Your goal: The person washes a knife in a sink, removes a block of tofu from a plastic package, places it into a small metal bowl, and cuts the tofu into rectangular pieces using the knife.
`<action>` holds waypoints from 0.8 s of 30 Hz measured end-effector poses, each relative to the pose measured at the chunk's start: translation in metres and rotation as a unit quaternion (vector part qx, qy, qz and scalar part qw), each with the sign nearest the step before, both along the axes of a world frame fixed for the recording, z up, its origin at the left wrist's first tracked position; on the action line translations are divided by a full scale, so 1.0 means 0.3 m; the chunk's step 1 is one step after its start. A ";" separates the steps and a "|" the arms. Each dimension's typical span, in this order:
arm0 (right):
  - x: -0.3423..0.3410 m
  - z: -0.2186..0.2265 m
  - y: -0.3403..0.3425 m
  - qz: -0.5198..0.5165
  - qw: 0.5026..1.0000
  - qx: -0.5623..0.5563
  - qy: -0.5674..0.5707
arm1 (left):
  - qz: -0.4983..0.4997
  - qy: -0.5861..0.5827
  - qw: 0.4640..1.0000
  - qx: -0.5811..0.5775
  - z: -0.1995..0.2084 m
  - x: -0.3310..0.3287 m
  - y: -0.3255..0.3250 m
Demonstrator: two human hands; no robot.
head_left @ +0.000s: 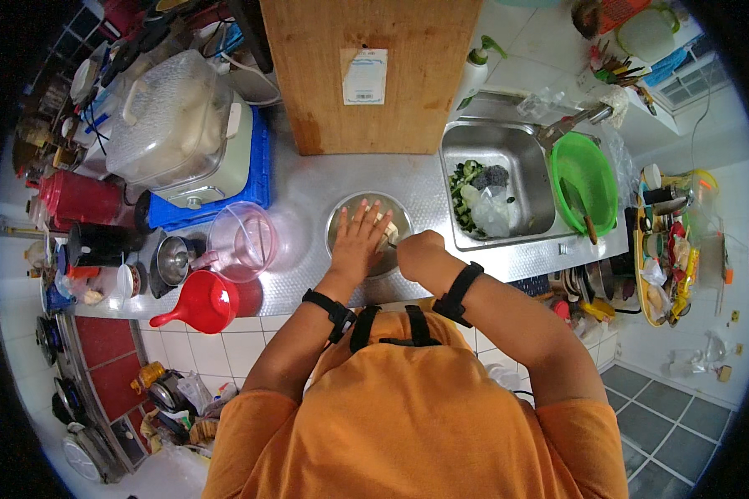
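Observation:
A round, shallow metal bowl (pixel 401 218) sits on the steel counter in front of me. My left hand (pixel 358 239) reaches into it from the left, palm down, its fingers stretched and spread over a pale lump of food (pixel 384 218). Most of that lump is hidden beneath the fingers. At the bowl's right edge my right hand (pixel 420 256) is closed in a fist round a thin utensil (pixel 391 244). Only a short dark piece of it shows, pointing toward the food, so I cannot make out its kind.
Beyond the bowl stands a tall wooden board (pixel 324 108). A sink (pixel 520 229) at right holds green vegetable pieces and a plastic bag, with a green basin (pixel 603 179) beside it. At left are a clear pitcher (pixel 245 241), a red dipper (pixel 208 303) and a lidded appliance (pixel 175 125).

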State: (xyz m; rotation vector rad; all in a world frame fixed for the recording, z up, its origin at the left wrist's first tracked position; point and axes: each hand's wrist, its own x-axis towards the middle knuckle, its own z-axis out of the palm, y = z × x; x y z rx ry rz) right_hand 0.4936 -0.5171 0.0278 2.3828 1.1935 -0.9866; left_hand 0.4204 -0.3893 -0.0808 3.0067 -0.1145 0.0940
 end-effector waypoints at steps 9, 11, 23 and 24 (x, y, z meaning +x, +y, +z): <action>0.014 0.052 -0.228 -0.079 0.993 0.084 -0.005 | 0.056 -0.021 0.981 -0.187 0.080 -0.103 0.063; -0.008 0.050 -0.221 -0.149 0.970 0.190 -0.016 | 0.046 -0.071 0.973 -0.214 0.081 -0.131 0.076; -0.081 -0.206 -0.088 -0.017 0.943 0.300 -0.141 | 0.025 -0.064 0.977 -0.201 0.056 -0.123 0.033; -0.084 -0.205 -0.081 -0.018 0.944 0.299 -0.140 | 0.029 -0.069 0.977 -0.201 0.050 -0.123 0.031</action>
